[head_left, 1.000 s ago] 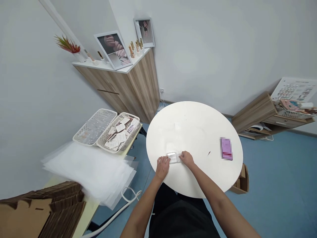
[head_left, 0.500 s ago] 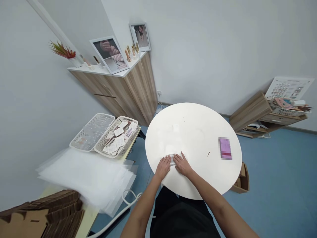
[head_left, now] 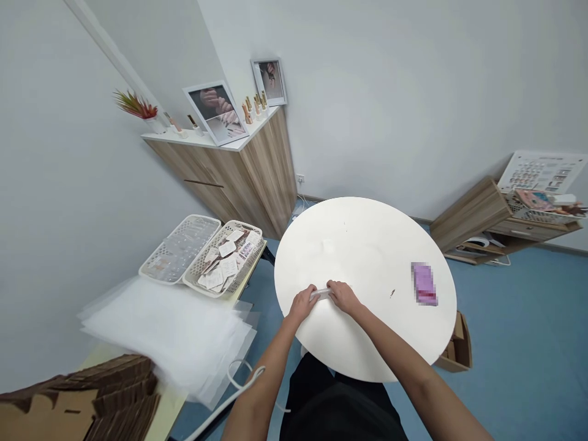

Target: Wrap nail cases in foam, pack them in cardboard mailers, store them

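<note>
A small clear, whitish flat piece point(head_left: 322, 294), perhaps a plastic box or case, is held between both hands over the near left part of the round white table point(head_left: 358, 343). My left hand point(head_left: 303, 302) grips its left end with curled fingers. At the other end, my right hand point(head_left: 343, 296) is closed around the edge, fingers bent. Its exact kind is too small to make out. To the right on the tabletop lies a purple packet point(head_left: 424, 283), blurred by pixels, with a small dark mark point(head_left: 392, 293) beside it.
On the left side table stand a white basket of cards point(head_left: 225, 257) and a basket of clear plastic pieces point(head_left: 177, 251). Translucent sheets point(head_left: 169, 331) and folded cardboard point(head_left: 82, 398) lie nearer. A cardboard box point(head_left: 459, 352) sits on the floor at the right.
The hands lay flat with fingers stretched over the clear piece; now their fingers are curled round its ends and it appears tilted up. The view has shifted slightly.
</note>
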The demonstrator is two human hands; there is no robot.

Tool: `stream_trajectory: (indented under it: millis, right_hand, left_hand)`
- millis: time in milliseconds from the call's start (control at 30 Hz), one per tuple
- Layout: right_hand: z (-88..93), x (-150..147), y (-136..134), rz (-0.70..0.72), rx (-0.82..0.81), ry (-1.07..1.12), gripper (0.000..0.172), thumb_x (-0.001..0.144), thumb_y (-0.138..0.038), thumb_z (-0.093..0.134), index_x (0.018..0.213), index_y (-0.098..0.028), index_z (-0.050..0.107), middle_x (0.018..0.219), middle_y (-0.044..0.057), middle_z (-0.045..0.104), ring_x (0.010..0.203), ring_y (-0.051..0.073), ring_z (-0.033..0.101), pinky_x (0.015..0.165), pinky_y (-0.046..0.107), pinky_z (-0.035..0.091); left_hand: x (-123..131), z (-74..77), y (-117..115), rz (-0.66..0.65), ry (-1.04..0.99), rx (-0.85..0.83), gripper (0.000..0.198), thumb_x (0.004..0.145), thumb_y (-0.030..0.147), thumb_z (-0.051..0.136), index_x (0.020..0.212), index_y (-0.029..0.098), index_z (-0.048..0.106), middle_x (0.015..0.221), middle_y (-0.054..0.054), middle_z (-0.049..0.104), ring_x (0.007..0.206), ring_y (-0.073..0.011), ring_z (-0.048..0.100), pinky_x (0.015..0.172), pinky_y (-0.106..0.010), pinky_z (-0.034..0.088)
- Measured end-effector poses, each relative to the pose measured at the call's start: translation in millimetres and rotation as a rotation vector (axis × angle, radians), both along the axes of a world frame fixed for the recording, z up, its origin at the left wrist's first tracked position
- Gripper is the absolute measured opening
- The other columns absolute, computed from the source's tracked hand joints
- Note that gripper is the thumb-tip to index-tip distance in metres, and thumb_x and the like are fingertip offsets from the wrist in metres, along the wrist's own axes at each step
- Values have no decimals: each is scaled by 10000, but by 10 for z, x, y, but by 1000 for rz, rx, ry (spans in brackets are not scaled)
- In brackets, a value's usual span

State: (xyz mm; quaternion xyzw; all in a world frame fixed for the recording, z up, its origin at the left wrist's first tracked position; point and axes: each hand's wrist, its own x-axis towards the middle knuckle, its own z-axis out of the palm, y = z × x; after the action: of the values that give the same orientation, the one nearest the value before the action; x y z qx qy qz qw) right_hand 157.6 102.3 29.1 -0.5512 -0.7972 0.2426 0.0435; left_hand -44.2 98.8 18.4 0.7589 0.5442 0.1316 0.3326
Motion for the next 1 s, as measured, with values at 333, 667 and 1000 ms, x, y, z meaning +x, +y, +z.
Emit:
stream_trajectory:
  millis: [333,667,1000]
  right_hand:
    - [-135,-72,389,-114,-137,-54,241,811,-188,559,1050,-197,587,1147,94,591,1073,246,486,836,336,361]
    - [-270,-43,170,22,98,-46,394,832,-174,527,1225,-179,557,1261,119,562,1178,259,462,1047,427,314]
    - [-444,134,-277,241,172,-35,671,846,-321,559,1449,-92,375,1497,177,399,1390,309,334,1179,522,146]
  left_hand:
    - [118,-228,214,189,149,-1,202,900,382,536,957,222,646,1024,-80,618,1033,-278,522,869,-410,407]
    - [176,-366,29,65,277,335,397,906,220,439,1298,224,500,1287,-122,563,1187,-300,492,1020,-523,350]
    - [217,-457,-340,-259,327,375,751,856,312,437,1518,126,135,1564,-173,267,1452,-292,234,1165,-602,69]
